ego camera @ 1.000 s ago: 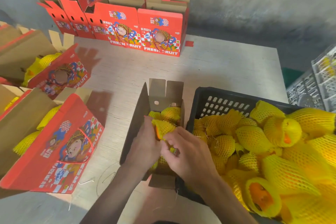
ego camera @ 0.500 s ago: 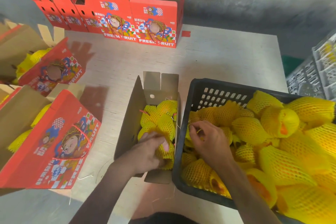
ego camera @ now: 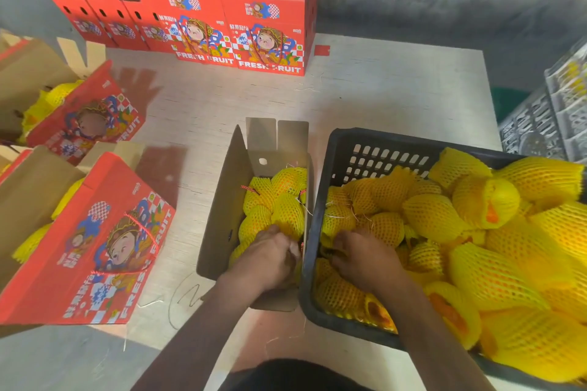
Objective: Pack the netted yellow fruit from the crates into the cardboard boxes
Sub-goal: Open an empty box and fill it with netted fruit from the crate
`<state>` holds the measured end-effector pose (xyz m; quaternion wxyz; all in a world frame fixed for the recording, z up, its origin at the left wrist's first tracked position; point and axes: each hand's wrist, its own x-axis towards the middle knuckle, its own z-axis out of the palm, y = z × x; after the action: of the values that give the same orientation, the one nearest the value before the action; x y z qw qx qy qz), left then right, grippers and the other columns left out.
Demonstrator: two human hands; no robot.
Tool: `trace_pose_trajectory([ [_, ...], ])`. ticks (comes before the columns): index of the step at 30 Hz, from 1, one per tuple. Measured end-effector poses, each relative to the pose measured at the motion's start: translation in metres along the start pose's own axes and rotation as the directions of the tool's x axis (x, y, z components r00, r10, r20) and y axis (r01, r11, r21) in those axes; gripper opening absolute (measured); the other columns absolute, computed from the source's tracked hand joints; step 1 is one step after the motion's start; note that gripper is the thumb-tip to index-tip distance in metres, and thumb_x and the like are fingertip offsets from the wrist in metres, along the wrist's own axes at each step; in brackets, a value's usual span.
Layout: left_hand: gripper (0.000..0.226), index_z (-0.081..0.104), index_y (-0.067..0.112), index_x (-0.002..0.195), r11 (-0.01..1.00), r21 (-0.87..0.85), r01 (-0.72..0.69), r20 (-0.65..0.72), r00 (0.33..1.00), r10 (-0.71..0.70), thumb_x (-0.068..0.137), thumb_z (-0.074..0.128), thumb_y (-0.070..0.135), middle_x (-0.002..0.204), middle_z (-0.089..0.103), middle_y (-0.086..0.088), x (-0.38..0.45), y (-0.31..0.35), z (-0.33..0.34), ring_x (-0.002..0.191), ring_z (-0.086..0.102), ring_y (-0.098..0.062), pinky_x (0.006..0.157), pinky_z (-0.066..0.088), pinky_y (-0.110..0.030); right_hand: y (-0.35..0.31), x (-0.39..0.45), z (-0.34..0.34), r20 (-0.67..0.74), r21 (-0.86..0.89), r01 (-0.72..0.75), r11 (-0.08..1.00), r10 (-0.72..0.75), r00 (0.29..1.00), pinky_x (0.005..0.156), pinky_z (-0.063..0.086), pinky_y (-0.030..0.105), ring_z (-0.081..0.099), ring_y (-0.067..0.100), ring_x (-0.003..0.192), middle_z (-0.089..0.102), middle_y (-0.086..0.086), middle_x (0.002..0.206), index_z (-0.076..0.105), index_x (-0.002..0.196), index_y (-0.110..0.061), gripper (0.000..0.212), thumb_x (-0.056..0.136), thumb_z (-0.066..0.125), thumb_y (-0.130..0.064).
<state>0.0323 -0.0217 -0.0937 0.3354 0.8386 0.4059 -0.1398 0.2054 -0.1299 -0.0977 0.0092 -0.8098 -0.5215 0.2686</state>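
An open brown cardboard box [ego camera: 222,200] stands in front of me, holding several netted yellow fruit [ego camera: 286,209]. My left hand [ego camera: 270,260] reaches into its near end, fingers curled over one of those fruit. Touching the box's right side is a black plastic crate [ego camera: 320,200] heaped with netted yellow fruit [ego camera: 432,216]. My right hand [ego camera: 365,260] is down in the crate's left corner. Its fingers are dug in among the fruit, and the fingertips are hidden.
Red printed fruit boxes [ego camera: 263,32] stand in a row at the table's back. Two opened red boxes [ego camera: 95,232] holding yellow fruit lie at the left. Grey plastic crates [ego camera: 546,124] sit off the table's right edge. Bare tabletop [ego camera: 381,98] lies behind the crate.
My right hand left the box, crossed into the crate and pushed deeper among the fruit at its left corner. My left hand stayed on the fruit at the box's near end.
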Motion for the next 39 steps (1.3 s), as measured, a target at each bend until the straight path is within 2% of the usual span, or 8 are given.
trace_pose_trajectory([
  [3,0.011,0.067,0.032,0.104,0.983,-0.177,-0.057,-0.180,0.983,0.024,0.098,0.061,0.025,0.125,0.060,0.000,-0.012,0.003,0.000,0.121,0.056,-0.024,0.096,0.049,-0.034,-0.003,-0.003,0.000,0.279,-0.250,0.062,0.966,0.010,0.960,0.102,0.047,0.042,0.046,0.029,0.134,0.054,-0.002,0.142,0.049,0.146,-0.037,0.069,0.085,0.074,-0.058],
  [9,0.009,0.067,0.027,0.092,0.898,-0.370,-0.239,-0.442,0.895,0.057,0.099,0.063,0.022,0.094,0.065,0.009,-0.010,-0.006,0.029,0.088,0.060,-0.010,0.076,0.052,-0.036,-0.015,-0.002,0.015,0.391,-0.635,0.290,0.716,-0.026,0.920,0.112,0.031,0.042,0.037,0.031,0.140,0.056,0.000,0.143,0.058,0.140,-0.030,0.051,0.092,0.071,-0.041],
  [14,0.012,0.070,0.036,0.098,0.769,-0.563,-0.303,-0.525,0.850,-0.050,0.100,0.063,0.027,0.089,0.067,0.014,-0.020,-0.014,0.041,0.084,0.064,-0.010,0.070,0.049,-0.019,-0.007,0.002,0.003,0.412,-0.524,0.387,0.759,-0.172,0.895,0.095,0.038,0.040,0.053,0.029,0.121,0.065,0.001,0.123,0.056,0.136,-0.030,0.071,0.076,0.084,-0.053],
  [25,0.057,0.045,0.008,0.147,-0.290,-0.950,-0.119,-0.149,0.985,0.083,0.100,0.059,0.035,0.139,0.062,-0.018,-0.028,0.025,-0.023,0.131,0.059,-0.032,0.106,0.050,-0.045,-0.019,-0.029,-0.107,-0.288,0.204,0.101,0.974,-0.039,0.957,0.058,0.049,0.024,0.061,0.004,0.071,0.062,-0.016,0.083,0.056,0.100,-0.033,0.070,0.074,0.041,-0.097],
  [30,0.066,0.046,0.021,0.149,-0.506,-0.862,-0.031,-0.091,0.991,0.094,0.092,0.074,0.039,0.138,0.062,-0.017,-0.014,0.032,-0.037,0.125,0.062,-0.036,0.096,0.055,-0.053,-0.032,0.000,-0.089,-0.387,0.340,0.103,0.935,0.039,0.921,0.055,0.046,0.009,0.065,0.009,0.065,0.070,-0.004,0.076,0.068,0.081,-0.022,0.065,0.103,0.028,-0.068],
  [33,0.069,0.050,0.025,0.144,-0.119,-0.992,-0.047,-0.014,0.964,-0.267,0.084,0.080,0.042,0.133,0.063,-0.008,-0.001,0.025,-0.050,0.101,0.075,-0.028,0.085,0.062,-0.050,-0.012,0.039,-0.059,-0.234,0.037,-0.145,0.989,0.149,0.961,0.071,0.057,0.021,0.068,0.015,0.091,0.066,-0.001,0.108,0.063,0.119,-0.023,0.019,0.105,0.052,-0.031],
  [35,0.064,0.052,0.029,0.136,0.386,-0.922,-0.011,-0.192,0.881,-0.433,0.082,0.077,0.054,0.122,0.067,-0.001,0.012,0.019,-0.061,0.094,0.074,-0.021,0.082,0.063,-0.045,-0.005,0.060,-0.029,-0.030,-0.117,-0.140,0.983,0.138,0.990,0.088,0.060,0.037,0.064,0.024,0.116,0.051,0.006,0.145,0.046,0.148,-0.026,0.054,0.098,0.065,-0.029],
  [39,0.072,0.044,0.022,0.141,0.963,-0.250,0.102,-0.592,0.771,-0.235,0.084,0.075,0.053,0.130,0.055,-0.009,0.054,0.007,-0.071,0.116,0.056,-0.031,0.093,0.048,-0.044,-0.007,0.078,0.019,-0.009,-0.210,-0.067,0.975,0.066,0.998,0.093,0.058,0.046,0.059,0.032,0.121,0.027,0.013,0.159,0.027,0.158,-0.026,0.080,0.092,0.073,-0.034],
])
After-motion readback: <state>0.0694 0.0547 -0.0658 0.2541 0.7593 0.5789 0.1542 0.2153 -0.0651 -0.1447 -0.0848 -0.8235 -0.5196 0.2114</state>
